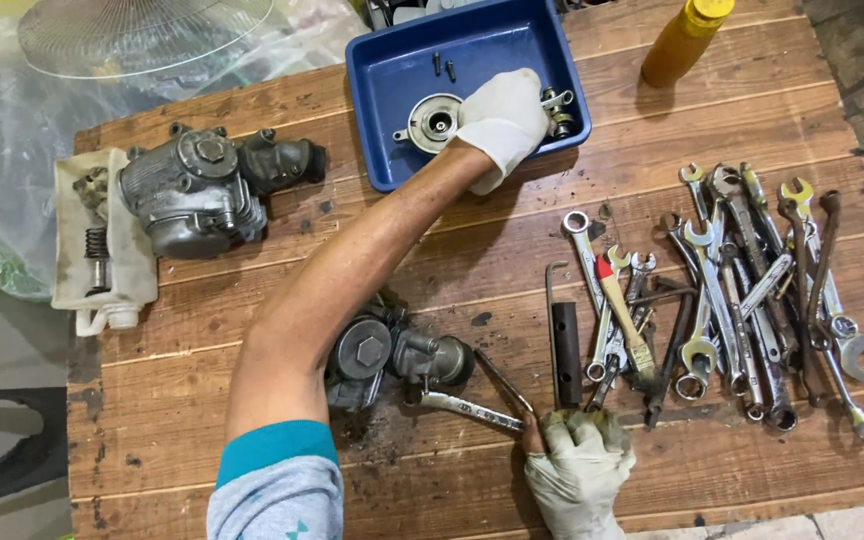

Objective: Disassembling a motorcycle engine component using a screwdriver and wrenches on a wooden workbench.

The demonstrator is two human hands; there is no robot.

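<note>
Wooden plank table (732, 120), grimy and oil-stained, sits over a concrete floor with clear plastic sheeting at the upper left. Left hand (504, 118), gloved, reaches into the blue tray (382, 70), fingers curled near a small metal fitting (556, 110); can't tell if it's gripped. Right hand (580, 462) pinches a thin rod (502, 382) beside the wrench pile (742, 290).

Blue tray (377, 80) — round metal part (434, 122) lying inside
</note>
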